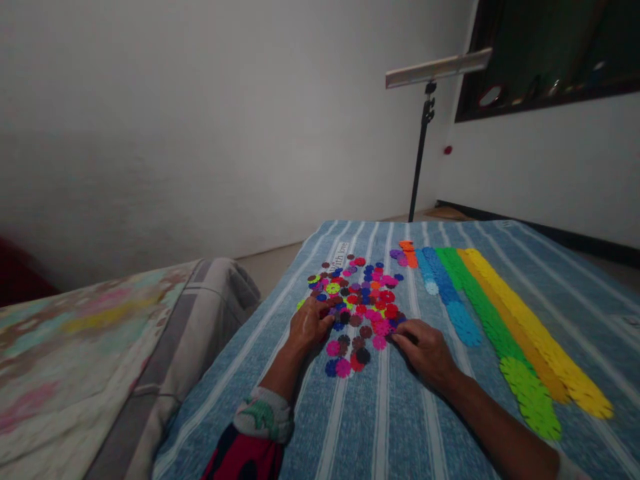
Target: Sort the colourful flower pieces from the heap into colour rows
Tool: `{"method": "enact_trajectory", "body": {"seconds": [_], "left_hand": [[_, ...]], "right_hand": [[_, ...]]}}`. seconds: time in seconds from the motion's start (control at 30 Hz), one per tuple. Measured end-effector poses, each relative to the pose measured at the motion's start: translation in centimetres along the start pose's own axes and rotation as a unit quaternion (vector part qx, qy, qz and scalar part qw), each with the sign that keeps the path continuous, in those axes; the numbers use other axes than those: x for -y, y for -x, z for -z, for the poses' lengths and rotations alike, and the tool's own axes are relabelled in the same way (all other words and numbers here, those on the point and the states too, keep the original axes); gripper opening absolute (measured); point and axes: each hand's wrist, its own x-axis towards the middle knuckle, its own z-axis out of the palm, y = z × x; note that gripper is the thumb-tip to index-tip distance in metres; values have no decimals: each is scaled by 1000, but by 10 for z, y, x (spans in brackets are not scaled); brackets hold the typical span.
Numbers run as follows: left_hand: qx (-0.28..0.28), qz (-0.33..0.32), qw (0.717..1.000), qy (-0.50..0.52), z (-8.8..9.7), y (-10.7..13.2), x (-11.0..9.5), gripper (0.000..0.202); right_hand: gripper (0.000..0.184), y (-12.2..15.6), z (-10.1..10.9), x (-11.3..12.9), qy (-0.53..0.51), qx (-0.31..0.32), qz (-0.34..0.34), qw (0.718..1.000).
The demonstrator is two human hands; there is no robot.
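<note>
A loose pile of notched plastic discs in pink, red, purple, blue, brown, black and a few lime ones lies on the striped blue cloth. My left hand rests at the pile's left side, its index finger stretched over the discs and its thumb apart; I see nothing held in it. At the right edge of the pile is my right hand, thumb and fingertips pinched together close to the pink discs. Whatever sits between those fingertips is too small to make out.
Overlapping rows of sorted discs lie to the right: yellow, amber, green and blue. Short orange and purple groups sit farther back. A flower-patterned covered surface stands left; a black stand rises behind.
</note>
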Motion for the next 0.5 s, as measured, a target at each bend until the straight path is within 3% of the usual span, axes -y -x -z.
{"method": "enact_trajectory", "body": {"seconds": [0.3, 0.5], "left_hand": [[-10, 1, 1000, 0, -5, -1, 1, 24], [-61, -29, 996, 63, -8, 1, -5, 17]], "right_hand": [[17, 0, -3, -3, 7, 14, 14, 1000], [18, -1, -6, -2, 20, 15, 35, 999]]}}
